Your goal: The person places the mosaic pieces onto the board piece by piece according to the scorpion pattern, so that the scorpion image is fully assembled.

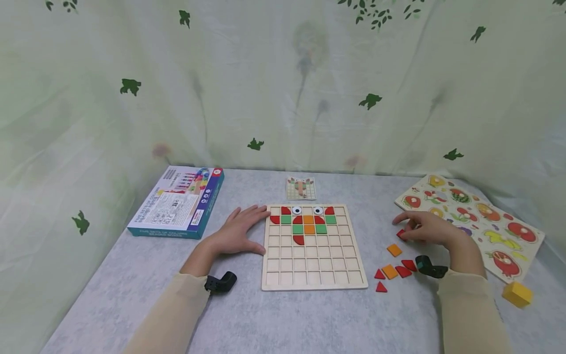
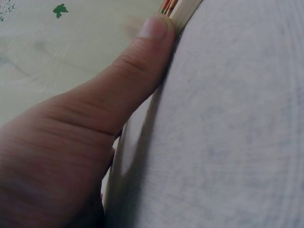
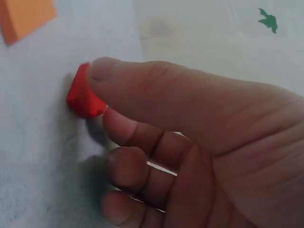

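Observation:
A wooden grid board (image 1: 329, 265) lies in the middle of the table, its upper cells filled with red curved pieces, green squares, orange squares and two round eye pieces. At its left edge, my left hand (image 1: 236, 231) rests with thumb and fingertips against the rim; the left wrist view shows the straight thumb (image 2: 142, 52) there. To the right of the board, my right hand (image 1: 426, 228) pinches a small red wooden piece (image 3: 84, 97) between thumb and index finger, close over the table. The thumb hides part of that piece, and its full shape cannot be told.
Loose orange squares (image 1: 390, 271), red curved pieces (image 1: 403, 271) and red triangles (image 1: 381, 287) lie near my right wrist. A small pattern card (image 1: 301, 189) is behind the board. A box (image 1: 177, 204) lies left, a fruit-picture board (image 1: 468, 216) right, with a yellow block (image 1: 518, 294) before it.

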### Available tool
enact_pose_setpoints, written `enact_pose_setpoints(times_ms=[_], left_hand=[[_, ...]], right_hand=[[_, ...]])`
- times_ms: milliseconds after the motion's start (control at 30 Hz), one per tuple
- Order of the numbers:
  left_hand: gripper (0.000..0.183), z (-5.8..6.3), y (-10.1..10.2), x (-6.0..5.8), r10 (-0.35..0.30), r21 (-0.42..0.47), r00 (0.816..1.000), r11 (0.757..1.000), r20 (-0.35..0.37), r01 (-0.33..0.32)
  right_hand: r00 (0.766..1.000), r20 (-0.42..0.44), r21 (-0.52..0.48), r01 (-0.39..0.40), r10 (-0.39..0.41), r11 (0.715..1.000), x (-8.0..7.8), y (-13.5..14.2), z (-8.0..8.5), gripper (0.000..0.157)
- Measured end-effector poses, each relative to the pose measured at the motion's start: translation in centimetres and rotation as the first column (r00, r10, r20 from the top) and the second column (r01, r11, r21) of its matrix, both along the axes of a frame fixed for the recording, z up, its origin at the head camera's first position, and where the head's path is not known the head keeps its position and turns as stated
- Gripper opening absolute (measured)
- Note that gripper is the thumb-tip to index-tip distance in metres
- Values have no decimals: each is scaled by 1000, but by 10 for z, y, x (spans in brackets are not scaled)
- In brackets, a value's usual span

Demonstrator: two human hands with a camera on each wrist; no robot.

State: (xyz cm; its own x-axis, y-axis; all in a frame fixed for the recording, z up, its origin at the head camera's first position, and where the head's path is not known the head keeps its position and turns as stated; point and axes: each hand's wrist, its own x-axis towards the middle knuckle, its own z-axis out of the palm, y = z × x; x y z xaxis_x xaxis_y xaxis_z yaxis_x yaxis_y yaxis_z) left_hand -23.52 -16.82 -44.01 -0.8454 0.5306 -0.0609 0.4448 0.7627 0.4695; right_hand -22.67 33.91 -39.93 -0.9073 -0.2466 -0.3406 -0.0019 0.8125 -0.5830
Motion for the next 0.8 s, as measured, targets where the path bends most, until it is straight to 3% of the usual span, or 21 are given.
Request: enact_pose_setpoints(times_ms=[367, 800], left_hand=[[108, -1, 0, 0, 4, 1, 1000, 1000, 0, -4], [109, -3, -1, -1, 4, -3, 1000, 1000, -7, -4]], right_hand=[[999, 23, -4, 41, -41, 999, 3, 6, -7, 41], [998, -15, 8, 61, -61, 998, 2, -3, -6, 32]])
